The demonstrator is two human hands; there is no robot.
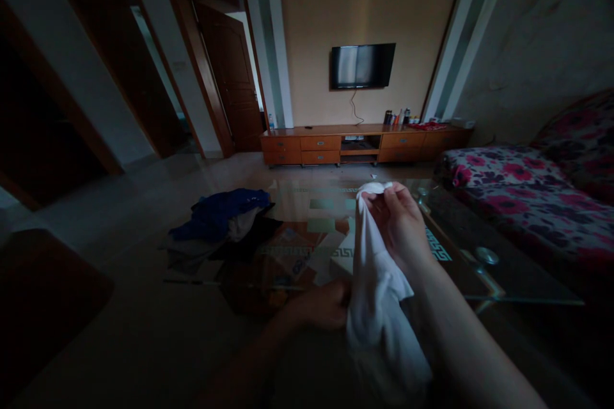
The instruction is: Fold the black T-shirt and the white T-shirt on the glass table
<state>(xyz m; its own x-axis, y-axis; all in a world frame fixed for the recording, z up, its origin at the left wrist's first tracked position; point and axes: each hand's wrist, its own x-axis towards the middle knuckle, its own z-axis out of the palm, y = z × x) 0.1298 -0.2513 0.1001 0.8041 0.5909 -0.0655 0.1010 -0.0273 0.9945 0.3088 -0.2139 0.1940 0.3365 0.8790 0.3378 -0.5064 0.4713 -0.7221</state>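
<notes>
Your right hand [400, 220] pinches the top of a soft white cloth [378, 294] above the glass table [480, 268]; your left hand [326, 303] is closed on its lower edge. Left of the cloth, crumpled blue and dark clothes [220, 220] lie heaped on the table.

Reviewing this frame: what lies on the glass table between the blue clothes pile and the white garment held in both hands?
In the head view, between the blue clothes pile and the white garment, the glass table shows papers or packets, too dim to identify.
</notes>
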